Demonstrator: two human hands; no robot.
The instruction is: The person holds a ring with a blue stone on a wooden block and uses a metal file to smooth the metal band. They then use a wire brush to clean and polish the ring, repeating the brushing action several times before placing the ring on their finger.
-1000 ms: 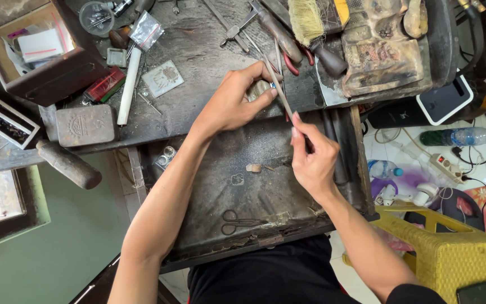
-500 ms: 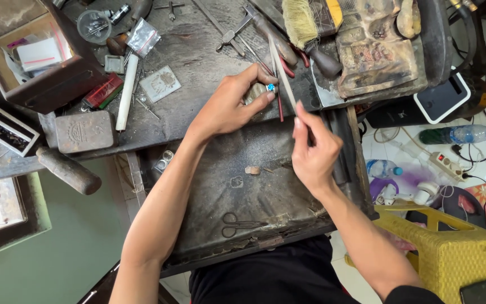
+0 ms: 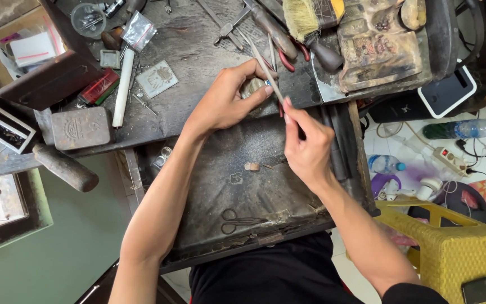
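Note:
My left hand (image 3: 226, 101) pinches a small piece with a blue stone (image 3: 267, 83) against a worn wooden peg at the bench edge. My right hand (image 3: 306, 146) grips a thin metal file (image 3: 264, 63), its blade slanting up and left past the blue stone. Both hands meet above a dark pull-out tray (image 3: 209, 225). On the tray lie a small tan lump (image 3: 252, 166) and a pair of scissors (image 3: 243, 220).
The grimy bench (image 3: 198, 50) carries pliers (image 3: 277, 34), a brush (image 3: 305, 17), a white rod (image 3: 122, 90), a metal block (image 3: 80, 127), a hammer handle (image 3: 66, 167) and a wooden box (image 3: 35, 62). A yellow woven stool (image 3: 451, 242), bottles and a power strip (image 3: 448, 155) sit on the right.
My left hand has shifted slightly on the peg and the file has slid forward along the small piece. The view has drifted a little.

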